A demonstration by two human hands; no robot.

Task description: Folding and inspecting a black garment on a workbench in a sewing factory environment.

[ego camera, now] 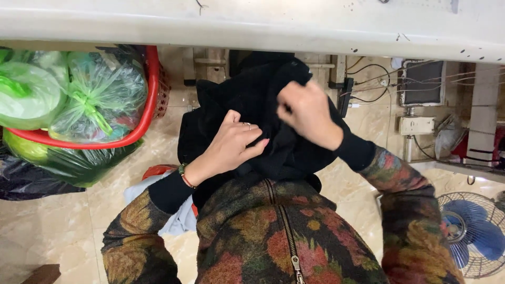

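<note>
- The right hand (307,110) pinches a fold of the black cloth (252,100).
- The left hand (231,144) lies flat and open on it.
- The cloth is bunched up in the lap, not yet smooth.

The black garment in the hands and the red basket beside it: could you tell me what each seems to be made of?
The black garment looks like soft fleece or knit: matte, fuzzy, limp folds under the left hand and right hand; the exact fibre is unclear. The red basket looks like moulded plastic: smooth, glossy rim, latticed side.
</note>
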